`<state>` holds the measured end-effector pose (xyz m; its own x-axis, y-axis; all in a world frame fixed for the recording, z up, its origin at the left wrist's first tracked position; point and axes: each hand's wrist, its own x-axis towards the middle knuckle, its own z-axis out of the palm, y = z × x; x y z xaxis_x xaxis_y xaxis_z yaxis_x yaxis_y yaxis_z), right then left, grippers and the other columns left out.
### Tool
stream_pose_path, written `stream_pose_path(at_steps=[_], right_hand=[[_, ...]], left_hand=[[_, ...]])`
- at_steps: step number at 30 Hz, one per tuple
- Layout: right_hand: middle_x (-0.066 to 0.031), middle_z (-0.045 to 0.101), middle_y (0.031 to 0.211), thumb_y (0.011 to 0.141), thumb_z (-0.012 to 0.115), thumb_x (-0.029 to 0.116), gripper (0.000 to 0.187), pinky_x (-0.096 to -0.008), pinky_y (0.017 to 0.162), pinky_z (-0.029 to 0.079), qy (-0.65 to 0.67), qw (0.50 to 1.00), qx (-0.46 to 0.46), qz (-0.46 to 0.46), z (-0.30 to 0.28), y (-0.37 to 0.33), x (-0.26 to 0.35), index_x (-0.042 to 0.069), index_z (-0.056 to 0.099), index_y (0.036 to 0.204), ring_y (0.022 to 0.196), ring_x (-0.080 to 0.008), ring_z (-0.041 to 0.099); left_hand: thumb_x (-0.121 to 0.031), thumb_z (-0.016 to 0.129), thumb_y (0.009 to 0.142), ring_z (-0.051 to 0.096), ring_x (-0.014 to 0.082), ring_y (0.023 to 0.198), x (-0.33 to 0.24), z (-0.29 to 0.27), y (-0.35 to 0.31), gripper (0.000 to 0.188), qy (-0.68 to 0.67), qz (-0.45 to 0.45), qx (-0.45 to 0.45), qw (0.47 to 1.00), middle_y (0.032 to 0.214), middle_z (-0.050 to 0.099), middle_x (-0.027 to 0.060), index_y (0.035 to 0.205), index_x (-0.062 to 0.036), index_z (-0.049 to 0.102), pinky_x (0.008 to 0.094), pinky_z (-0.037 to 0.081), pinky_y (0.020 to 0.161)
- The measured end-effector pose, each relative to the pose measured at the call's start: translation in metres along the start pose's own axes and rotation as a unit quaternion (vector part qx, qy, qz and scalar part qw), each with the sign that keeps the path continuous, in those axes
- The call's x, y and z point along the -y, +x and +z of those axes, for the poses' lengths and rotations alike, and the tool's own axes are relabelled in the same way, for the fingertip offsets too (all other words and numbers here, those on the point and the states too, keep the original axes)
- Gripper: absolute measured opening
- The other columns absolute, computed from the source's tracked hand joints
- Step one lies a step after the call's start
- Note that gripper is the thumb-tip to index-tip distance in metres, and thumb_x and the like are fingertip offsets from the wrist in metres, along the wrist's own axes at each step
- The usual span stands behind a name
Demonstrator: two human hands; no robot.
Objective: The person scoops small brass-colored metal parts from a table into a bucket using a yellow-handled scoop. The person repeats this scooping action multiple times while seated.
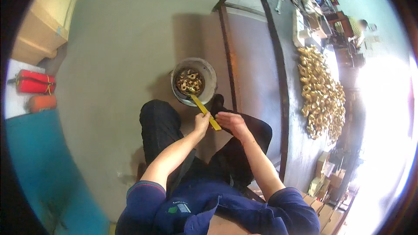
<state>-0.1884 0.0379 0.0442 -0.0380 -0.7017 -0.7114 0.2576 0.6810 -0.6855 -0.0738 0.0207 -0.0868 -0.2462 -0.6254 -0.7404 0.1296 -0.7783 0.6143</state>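
My left hand (201,124) is closed around a long, flat yellow bar-like tool (201,106). I cannot make out its exact kind. The bar slants from between my knees up to the near rim of a grey metal bucket (210,76). Inside the bucket lie several shiny brass ring-ended fittings (189,81), and one small brass piece seems to sit at the tool's far end. My right hand (233,122) is beside the bar's near end, fingers stretched out and nearly flat, with nothing visible in it.
A dark-framed metal workbench (289,104) runs along my right, bearing a large heap of brass fittings (320,93). A wrench (279,4) lies farther up on it. Red fire extinguishers (35,82) and a teal panel (48,169) are at left. Another person (358,30) is at far right.
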Motion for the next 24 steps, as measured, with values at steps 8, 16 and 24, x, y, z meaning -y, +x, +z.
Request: stream_pose_path(at_steps=[8, 16, 24], right_hand=[[-0.0145, 0.054, 0.102, 0.070, 0.052, 0.017, 0.043, -0.0336, 0.081, 0.040, -0.011, 0.999, -0.001, 0.037, -0.020, 0.019, -0.025, -0.002, 0.049, 0.109, 0.093, -0.0227, 0.052], [-0.0191, 0.055, 0.096, 0.053, 0.056, 0.017, 0.047, -0.0431, 0.095, 0.023, -0.619, 0.713, -0.324, -0.055, -0.060, -0.048, 0.030, 0.005, 0.057, 0.098, 0.097, -0.0349, 0.047], [-0.0174, 0.059, 0.080, 0.054, 0.054, 0.012, 0.040, -0.0311, 0.070, 0.044, -0.514, 0.793, -0.265, -0.193, -0.052, -0.083, 0.030, 0.001, 0.059, 0.093, 0.073, -0.0298, 0.056]], left_hand=[[-0.023, 0.050, 0.079, 0.052, 0.0169, 0.042, -0.011, 0.002, -0.013, 0.030, 0.109, 0.072, -0.016, 0.991, 0.054, 0.053, 0.0096, 0.065, 0.0042, 0.052, 0.0298, 0.040, 0.037], [-0.023, 0.051, 0.077, 0.045, 0.0126, 0.053, 0.006, -0.010, 0.007, 0.028, 0.081, -0.001, -0.002, 0.997, 0.056, 0.048, 0.0040, 0.064, 0.0024, 0.050, 0.0292, 0.037, 0.051], [-0.025, 0.049, 0.078, 0.051, 0.0122, 0.057, -0.008, 0.003, -0.004, 0.026, 0.094, -0.004, 0.033, 0.995, 0.068, 0.053, 0.0038, 0.079, 0.0011, 0.053, 0.0243, 0.041, 0.052]])
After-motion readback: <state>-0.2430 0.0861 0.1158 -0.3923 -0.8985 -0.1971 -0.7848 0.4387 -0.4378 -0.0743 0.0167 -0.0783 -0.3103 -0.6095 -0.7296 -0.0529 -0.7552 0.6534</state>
